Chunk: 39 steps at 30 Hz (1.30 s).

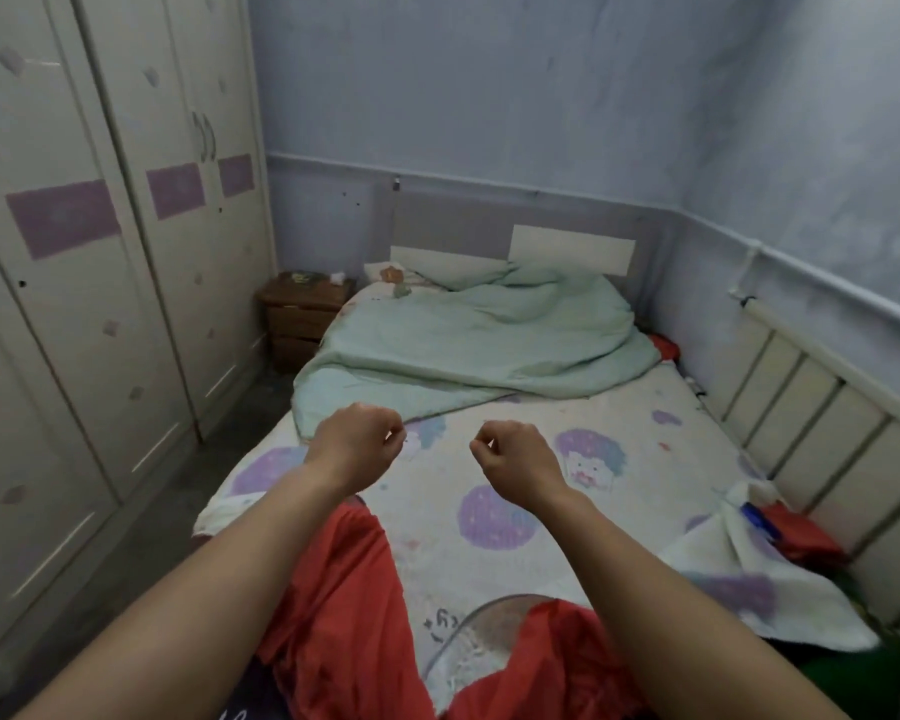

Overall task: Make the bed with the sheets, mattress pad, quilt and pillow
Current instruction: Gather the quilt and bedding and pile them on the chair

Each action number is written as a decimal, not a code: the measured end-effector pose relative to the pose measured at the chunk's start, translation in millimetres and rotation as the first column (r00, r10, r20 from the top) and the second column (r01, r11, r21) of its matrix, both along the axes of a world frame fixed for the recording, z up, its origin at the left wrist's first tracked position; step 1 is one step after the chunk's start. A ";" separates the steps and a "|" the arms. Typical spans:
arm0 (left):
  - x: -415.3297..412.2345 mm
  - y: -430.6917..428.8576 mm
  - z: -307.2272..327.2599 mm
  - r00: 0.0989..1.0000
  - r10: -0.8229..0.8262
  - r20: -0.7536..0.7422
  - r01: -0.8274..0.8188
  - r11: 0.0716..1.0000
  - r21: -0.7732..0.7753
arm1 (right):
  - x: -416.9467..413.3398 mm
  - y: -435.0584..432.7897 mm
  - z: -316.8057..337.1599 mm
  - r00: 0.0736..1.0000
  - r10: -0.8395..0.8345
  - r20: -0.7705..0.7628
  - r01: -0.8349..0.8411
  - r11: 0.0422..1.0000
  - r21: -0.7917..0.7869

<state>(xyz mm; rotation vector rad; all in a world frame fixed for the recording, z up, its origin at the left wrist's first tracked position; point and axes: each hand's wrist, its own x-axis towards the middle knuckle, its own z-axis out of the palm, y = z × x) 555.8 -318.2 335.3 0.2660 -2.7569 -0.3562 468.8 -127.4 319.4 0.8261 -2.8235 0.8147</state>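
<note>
Here, left hand (357, 441) and right hand (515, 457) curled, empty, above patterned sheet (630, 423), quilt (468, 345) edge just beyond

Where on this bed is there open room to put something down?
The widest bare patch is the patterned sheet mid-bed, between the bunched green quilt and the red cloth. Crowded: the right edge by the railing, with a white cloth and red items; the nightstand holds small things.

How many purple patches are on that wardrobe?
3: one on the nearest door, one on the middle door, one on the farthest door. More may lie outside the frame.
</note>
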 end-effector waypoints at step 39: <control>-469.9 -320.9 -453.0 0.911 0.153 0.382 -0.207 0.973 0.105 | -488.9 -338.0 -434.9 0.968 0.055 0.247 -0.096 0.983 0.159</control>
